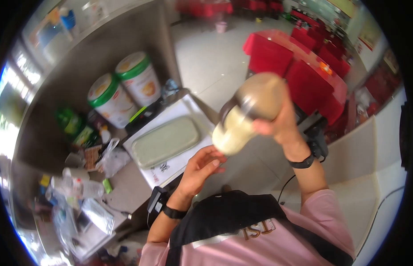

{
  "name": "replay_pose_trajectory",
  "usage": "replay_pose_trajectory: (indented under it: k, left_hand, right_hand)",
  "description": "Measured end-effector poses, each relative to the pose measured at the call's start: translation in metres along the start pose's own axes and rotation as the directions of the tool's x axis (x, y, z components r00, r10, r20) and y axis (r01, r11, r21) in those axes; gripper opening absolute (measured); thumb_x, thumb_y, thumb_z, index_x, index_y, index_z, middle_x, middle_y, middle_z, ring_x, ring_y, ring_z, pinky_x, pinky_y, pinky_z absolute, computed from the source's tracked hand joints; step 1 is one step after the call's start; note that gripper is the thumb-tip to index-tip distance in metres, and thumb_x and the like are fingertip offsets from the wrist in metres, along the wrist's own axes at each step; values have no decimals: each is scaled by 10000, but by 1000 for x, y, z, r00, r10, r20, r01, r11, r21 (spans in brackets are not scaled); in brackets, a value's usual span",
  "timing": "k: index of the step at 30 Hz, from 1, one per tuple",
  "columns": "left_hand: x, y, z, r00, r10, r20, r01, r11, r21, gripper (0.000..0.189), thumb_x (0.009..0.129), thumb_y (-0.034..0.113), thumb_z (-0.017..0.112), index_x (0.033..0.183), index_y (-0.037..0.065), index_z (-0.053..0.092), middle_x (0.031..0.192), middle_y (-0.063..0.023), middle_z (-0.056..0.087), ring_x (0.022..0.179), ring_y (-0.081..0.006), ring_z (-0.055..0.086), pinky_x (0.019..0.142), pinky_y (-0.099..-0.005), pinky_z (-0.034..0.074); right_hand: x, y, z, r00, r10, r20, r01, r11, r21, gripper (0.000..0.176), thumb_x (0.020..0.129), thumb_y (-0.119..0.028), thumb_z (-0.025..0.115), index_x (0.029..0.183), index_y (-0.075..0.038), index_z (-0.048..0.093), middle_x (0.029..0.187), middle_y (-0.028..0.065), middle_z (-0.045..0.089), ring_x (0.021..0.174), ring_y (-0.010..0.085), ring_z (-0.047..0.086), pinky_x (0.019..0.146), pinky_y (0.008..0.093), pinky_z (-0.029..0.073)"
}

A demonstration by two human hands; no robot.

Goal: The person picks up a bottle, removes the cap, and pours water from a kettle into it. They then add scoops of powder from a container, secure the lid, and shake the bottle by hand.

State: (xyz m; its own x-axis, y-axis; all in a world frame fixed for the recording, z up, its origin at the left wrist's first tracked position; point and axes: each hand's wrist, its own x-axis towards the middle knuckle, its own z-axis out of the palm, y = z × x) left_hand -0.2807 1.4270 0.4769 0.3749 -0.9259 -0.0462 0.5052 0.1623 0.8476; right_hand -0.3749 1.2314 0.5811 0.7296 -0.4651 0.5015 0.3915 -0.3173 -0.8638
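A tilted bottle-like container, blurred, with a rounded brownish end and a pale cream lower end, is held up in my right hand. My left hand is just below its pale end, fingers curved and apart, with nothing visible in them; whether a fingertip touches the container cannot be made out. To the left of my left hand, a grey-green oblong case lies on white paper with dark writing near its lower edge.
Two white tubs with green lids stand behind the case. Green bottles, plastic bags and a clear bottle crowd the counter's left. Red-covered tables and chairs are beyond, at the upper right.
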Motion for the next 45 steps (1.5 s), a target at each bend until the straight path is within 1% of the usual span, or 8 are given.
replay_pose_trajectory:
  k: [8,12,16,22,26,29,42,45]
  left_hand:
    - [58,-46,42,991,-136,19,136,991,-13,286,842,50,502,1124,32,462,990,-66,543,913,-180,540,780,-313,467]
    - [111,-73,84,952,-250,177,245,968,50,280,823,48,520,1099,25,481,946,-78,551,895,-185,546,773,-335,477]
    - [156,-110,107,912,-324,253,317,946,72,278,824,51,522,1097,21,481,939,-82,549,895,-178,541,780,-339,471]
    - [218,-134,127,827,-438,351,383,898,219,300,845,66,507,1139,26,461,967,-80,554,918,-161,528,801,-312,451]
    - [264,-143,130,806,-431,406,388,902,189,294,847,67,501,1134,17,458,955,-77,551,904,-161,527,809,-311,444]
    - [312,-147,124,804,-410,430,372,912,173,294,841,56,510,1129,23,464,964,-69,549,910,-151,526,805,-297,441]
    - [514,-100,90,967,-240,87,242,970,-9,291,840,43,495,1129,26,468,954,-74,550,920,-172,530,810,-303,444]
    - [539,-89,80,971,-239,30,237,970,45,234,800,41,518,1031,8,529,916,-89,576,917,-201,547,800,-304,446]
  right_hand:
    - [8,-20,-102,935,55,-350,-17,994,110,756,572,-136,746,1193,-21,330,1145,97,433,1061,176,446,900,338,385]
    - [-20,17,-155,966,-155,-207,103,965,-239,786,558,-125,754,1213,-53,326,1102,102,480,1028,190,477,888,337,394]
    - [-20,15,-225,799,17,-601,33,997,72,762,565,-77,734,1204,-48,320,1067,119,512,937,215,550,812,330,469]
    - [-26,75,-255,944,34,-329,-71,992,-102,844,546,-96,768,1233,-68,279,1149,92,435,1060,194,454,894,342,390]
    - [23,86,-299,738,10,-675,-29,999,-16,727,585,-7,696,1196,-58,306,1097,106,473,979,193,514,838,320,440]
    - [57,117,-313,884,5,-467,-59,993,-103,752,572,-40,722,1199,-50,308,1105,87,458,1022,180,475,878,322,395]
    - [251,221,-435,966,61,-251,-113,974,-197,775,579,-59,730,1218,-50,292,1120,90,457,1051,183,457,892,342,394]
    - [295,237,-483,823,-37,-567,-63,986,-155,739,597,-63,727,1201,-50,302,1118,90,454,1039,186,463,874,339,397]
